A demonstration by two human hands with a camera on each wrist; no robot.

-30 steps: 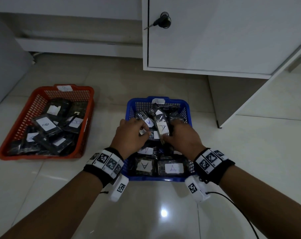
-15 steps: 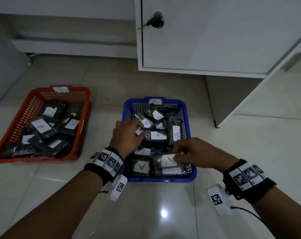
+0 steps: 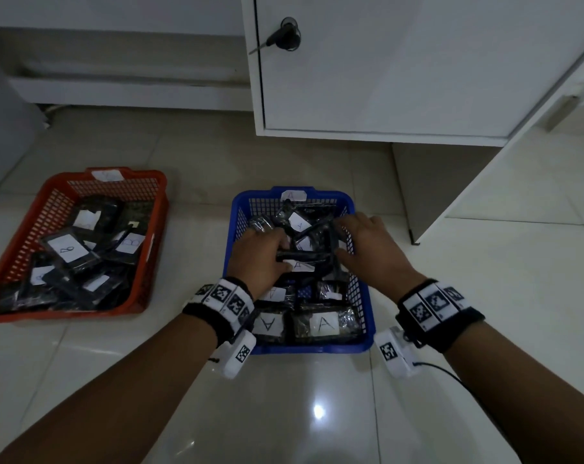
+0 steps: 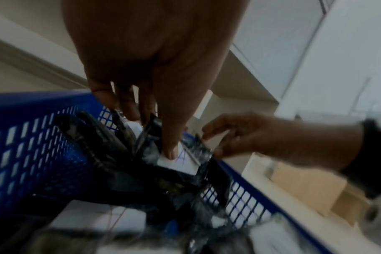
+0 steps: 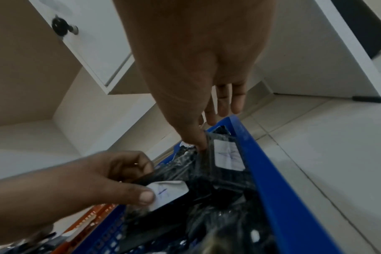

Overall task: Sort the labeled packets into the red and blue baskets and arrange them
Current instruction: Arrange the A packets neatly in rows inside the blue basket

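The blue basket sits on the floor in front of me, full of dark packets with white "A" labels. My left hand grips one packet in the middle of the pile, thumb on its label. My right hand pinches another packet that stands on edge by the basket's right wall; its label faces the wall side. Two "A" packets lie flat side by side at the near end. The red basket at the left holds packets labelled "B".
A white cabinet with a key in its lock stands just behind the blue basket, its side panel to the right. Glossy floor tiles surround both baskets.
My right hand left a packet at the basket's near end and moved back up to the pile, taking hold of an upright packet. The left hand stayed in the pile.
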